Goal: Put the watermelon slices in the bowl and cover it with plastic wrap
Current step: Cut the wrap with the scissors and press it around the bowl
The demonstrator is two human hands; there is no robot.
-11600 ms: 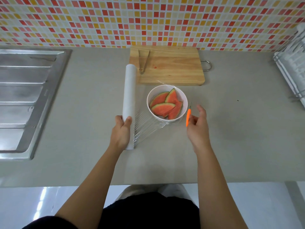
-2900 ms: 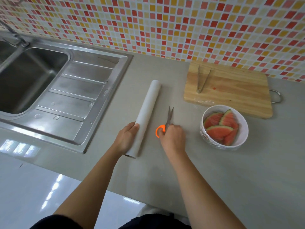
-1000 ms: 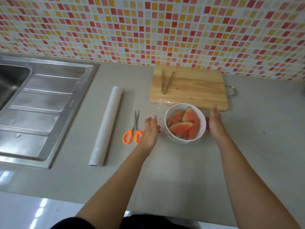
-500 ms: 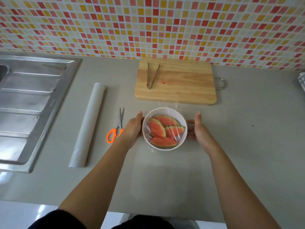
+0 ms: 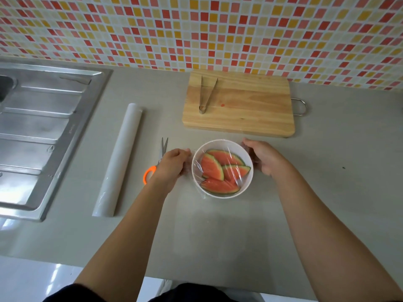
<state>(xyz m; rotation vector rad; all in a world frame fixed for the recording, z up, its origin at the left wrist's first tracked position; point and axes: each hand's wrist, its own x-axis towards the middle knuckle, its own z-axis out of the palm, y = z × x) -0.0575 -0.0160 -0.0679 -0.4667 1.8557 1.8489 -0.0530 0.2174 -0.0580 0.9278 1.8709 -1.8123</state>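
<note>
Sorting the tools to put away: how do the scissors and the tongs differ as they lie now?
The scissors lie on the bare counter beside the left hand, which hides part of them; the tongs lie on the cutting board, in full view. The scissors have orange handles; the tongs are all metal. The scissors' blades are nearly shut; the tongs' arms spread apart. Both point away from the person.

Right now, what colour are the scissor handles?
Bright orange, on the scissors beside the left hand; the head view shows it.

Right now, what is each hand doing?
Left hand: curled against the wrapped bowl, gripping nothing visible.
Right hand: same, on the opposite side.
</note>
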